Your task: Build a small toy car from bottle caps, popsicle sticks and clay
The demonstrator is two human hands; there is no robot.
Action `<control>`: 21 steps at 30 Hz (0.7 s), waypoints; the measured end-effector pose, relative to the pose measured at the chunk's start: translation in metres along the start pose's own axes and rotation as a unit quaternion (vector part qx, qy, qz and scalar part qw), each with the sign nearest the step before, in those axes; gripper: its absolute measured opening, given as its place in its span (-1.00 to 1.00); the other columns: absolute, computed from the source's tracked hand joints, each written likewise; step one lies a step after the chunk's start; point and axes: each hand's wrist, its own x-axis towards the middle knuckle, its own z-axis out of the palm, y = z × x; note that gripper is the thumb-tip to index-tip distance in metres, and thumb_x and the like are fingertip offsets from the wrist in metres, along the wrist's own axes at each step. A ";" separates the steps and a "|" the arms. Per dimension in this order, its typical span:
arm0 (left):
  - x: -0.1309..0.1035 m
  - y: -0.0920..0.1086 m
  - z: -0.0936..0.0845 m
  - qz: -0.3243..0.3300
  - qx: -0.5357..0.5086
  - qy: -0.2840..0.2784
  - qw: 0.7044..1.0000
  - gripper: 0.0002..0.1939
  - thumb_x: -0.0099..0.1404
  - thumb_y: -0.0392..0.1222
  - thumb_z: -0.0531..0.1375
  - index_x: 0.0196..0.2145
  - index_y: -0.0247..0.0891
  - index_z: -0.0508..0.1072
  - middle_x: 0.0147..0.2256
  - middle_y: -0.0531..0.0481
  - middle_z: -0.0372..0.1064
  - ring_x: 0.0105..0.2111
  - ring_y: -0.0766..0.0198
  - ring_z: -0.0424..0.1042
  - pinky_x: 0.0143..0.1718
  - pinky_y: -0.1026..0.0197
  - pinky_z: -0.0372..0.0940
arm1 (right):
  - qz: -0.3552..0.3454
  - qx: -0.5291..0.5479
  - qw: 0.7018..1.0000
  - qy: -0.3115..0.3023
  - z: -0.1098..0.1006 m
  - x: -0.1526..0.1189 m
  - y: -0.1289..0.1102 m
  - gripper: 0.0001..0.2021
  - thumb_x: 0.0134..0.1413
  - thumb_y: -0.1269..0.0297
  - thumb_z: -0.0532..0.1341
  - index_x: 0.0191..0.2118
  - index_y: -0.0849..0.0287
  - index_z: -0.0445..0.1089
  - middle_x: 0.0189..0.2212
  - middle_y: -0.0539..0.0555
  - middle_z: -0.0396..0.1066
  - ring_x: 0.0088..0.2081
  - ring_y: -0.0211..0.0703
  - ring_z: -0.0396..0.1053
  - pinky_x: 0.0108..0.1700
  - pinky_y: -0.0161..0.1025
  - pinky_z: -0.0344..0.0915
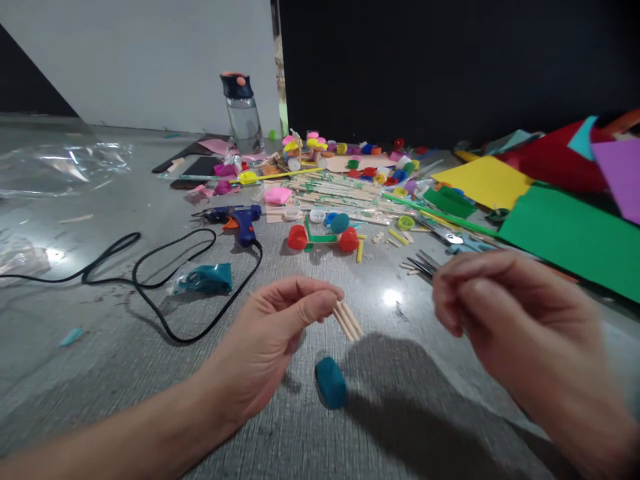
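Observation:
My left hand pinches a small bundle of short wooden sticks between thumb and fingers, with their free ends pointing down to the right. Just below them, a teal lump of modelling clay rests on the grey table. Over to the right, my right hand is raised and slightly blurred, its thumb pressed against curled fingers; whatever it may hold is hidden. Beyond both hands stands a small construction of red bottle caps and green strips. Scissors lie behind my right hand.
A blue glue gun trails a black cord across the left side. Near it lies a teal clay packet. Farther back are wooden sticks, coloured caps, and a water bottle. Green sheets cover the right.

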 end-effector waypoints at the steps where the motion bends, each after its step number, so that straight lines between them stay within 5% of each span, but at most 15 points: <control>1: 0.000 0.000 0.000 -0.004 0.000 -0.002 1.000 -0.93 0.10 -0.24 0.45 -0.44 -0.24 0.65 -0.43 0.07 0.53 -0.37 0.41 0.37 -0.25 0.38 0.24 | -0.017 -0.032 0.998 -0.054 0.001 -0.003 0.002 -0.95 0.23 0.24 0.33 -0.20 -0.09 0.49 -0.34 -0.01 0.39 -0.38 -0.19 0.31 -0.40 -0.24 0.27; 5: -0.001 0.000 0.001 -0.022 0.003 -0.025 0.999 -0.92 0.12 -0.24 0.44 -0.43 -0.26 0.64 -0.45 0.08 0.50 -0.38 0.42 0.35 -0.27 0.38 0.22 | -0.098 -0.117 0.967 -0.202 0.009 -0.012 0.007 -0.66 0.23 0.26 0.34 0.08 -0.16 0.39 -0.21 0.00 0.42 -0.25 -0.16 0.39 -0.23 -0.22 0.38; 12: -0.005 -0.001 0.002 -0.050 0.001 -0.057 0.997 -0.89 0.13 -0.22 0.44 -0.45 -0.28 0.62 -0.45 0.06 0.51 -0.36 0.38 0.40 -0.23 0.36 0.25 | -0.201 -0.167 0.939 -0.223 0.020 -0.011 0.008 -0.70 0.27 0.26 0.31 0.08 0.06 0.34 -0.21 0.04 0.42 -0.24 -0.19 0.42 -0.23 -0.25 0.38; 21: -0.003 -0.004 0.002 -0.074 -0.026 -0.085 0.993 -0.93 0.15 -0.26 0.42 -0.43 -0.29 0.63 -0.44 0.05 0.56 -0.36 0.39 0.45 -0.24 0.38 0.30 | -0.203 -0.153 0.938 -0.235 0.022 -0.008 0.005 -0.79 0.26 0.31 0.31 -0.02 0.11 0.38 -0.23 0.02 0.44 -0.23 -0.23 0.42 -0.21 -0.29 0.37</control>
